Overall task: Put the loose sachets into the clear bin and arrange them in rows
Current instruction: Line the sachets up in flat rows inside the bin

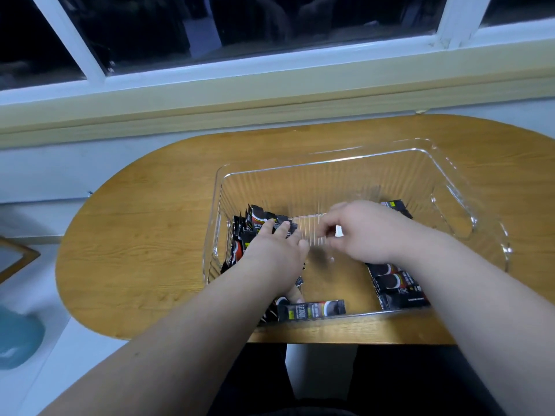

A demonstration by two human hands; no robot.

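Two bare forearms are seen nearest the lens, stretched from the bottom edge over the near wall of the clear bin. It is set on an oval wooden table beneath a white-framed window.

The left hand is lowered, palm down, into the left part of the bin. Its fingers are laid fairly straight across the tops of a standing bundle of black sachets, which is packed against the left wall.

The right hand is held over the middle of the bin. Its fingers are curled inward and blurred, and whether anything is pinched between them cannot be told.

Under the right wrist and forearm, a flat row of sachets is laid on the bin floor by the near right corner, each overlapping the next. A single sachet is laid lengthwise along the near wall, between the two forearms. One more sachet is partly hidden behind the right hand, towards the far right of the floor.

Off the table, a pale blue object is seen low at the left edge, too blurred to be identified. Dark clothing is visible below the table's near edge.
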